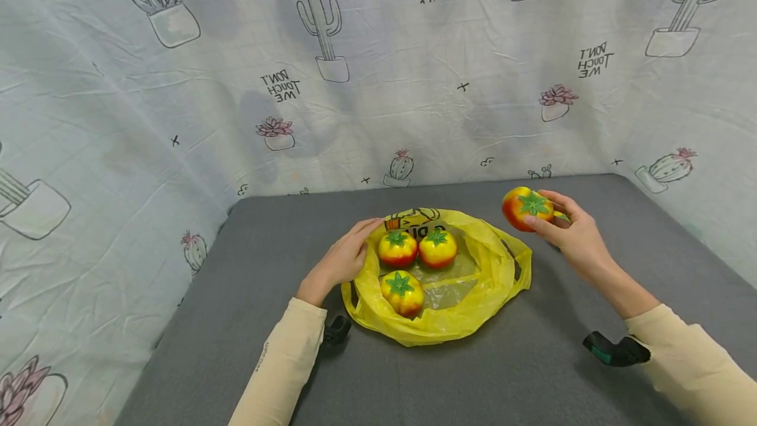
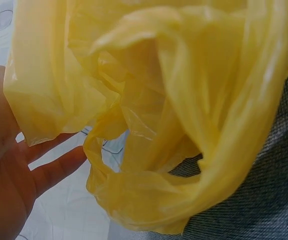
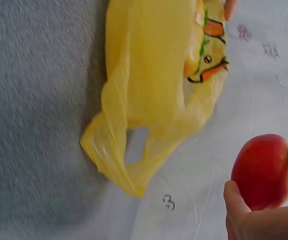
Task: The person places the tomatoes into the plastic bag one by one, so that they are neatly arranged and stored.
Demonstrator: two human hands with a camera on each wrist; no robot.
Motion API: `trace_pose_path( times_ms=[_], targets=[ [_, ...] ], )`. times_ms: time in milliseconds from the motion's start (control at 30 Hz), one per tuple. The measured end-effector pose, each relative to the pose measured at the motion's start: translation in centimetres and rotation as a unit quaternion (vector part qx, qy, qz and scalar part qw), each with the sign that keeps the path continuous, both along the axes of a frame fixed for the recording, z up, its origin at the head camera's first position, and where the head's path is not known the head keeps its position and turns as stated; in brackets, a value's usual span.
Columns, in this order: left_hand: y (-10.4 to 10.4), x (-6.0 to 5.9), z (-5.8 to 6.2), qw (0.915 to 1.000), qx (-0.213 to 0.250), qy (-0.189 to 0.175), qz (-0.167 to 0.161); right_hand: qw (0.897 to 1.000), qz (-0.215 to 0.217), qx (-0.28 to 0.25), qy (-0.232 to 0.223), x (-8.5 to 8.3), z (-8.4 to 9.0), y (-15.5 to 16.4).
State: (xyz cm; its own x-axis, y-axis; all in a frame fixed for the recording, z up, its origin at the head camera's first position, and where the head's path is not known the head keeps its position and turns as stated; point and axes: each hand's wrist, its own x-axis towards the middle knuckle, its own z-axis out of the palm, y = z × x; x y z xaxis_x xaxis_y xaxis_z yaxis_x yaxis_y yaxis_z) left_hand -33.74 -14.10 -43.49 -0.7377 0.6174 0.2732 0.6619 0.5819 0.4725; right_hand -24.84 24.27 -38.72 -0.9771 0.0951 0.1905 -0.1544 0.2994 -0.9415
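Note:
A yellow plastic bag [image 1: 437, 331] stands on the grey table with its mouth spread open. Inside it lie three toy persimmons [image 1: 402, 293], yellow and red with green leafy tops. My left hand [image 1: 343, 258] holds the bag's rim at the upper left; the plastic partly hides its fingers in the left wrist view. Right of the bag, my right hand [image 1: 568, 229] grips another toy persimmon [image 1: 520, 208] between thumb and fingers, above the table. The right wrist view shows this persimmon's red underside [image 3: 261, 172].
Part of another yellow-and-green object [image 1: 560, 217] shows behind my right hand, mostly hidden. The grey table [image 1: 473, 386] meets a white cloth backdrop [image 1: 378, 104] printed with cacti. Loose bag handles stick out at both sides. A black strap [image 1: 617, 350] sits by the right wrist.

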Motion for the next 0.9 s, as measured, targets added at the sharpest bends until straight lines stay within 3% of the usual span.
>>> trace_pose_path(
  times_ms=[467, 900],
  targets=[
    [0.1, 0.1, 0.2, 1.0000, -0.005, -0.003, 0.003, 0.989, 0.084, 0.117, -0.021, 0.3, -1.6, -3.6],
    [0.0, 0.1, 0.1, 1.0000, -0.002, 0.005, 0.000, 0.978, 0.145, 0.149, -0.005, 0.3, -4.2, -6.9]
  ],
)
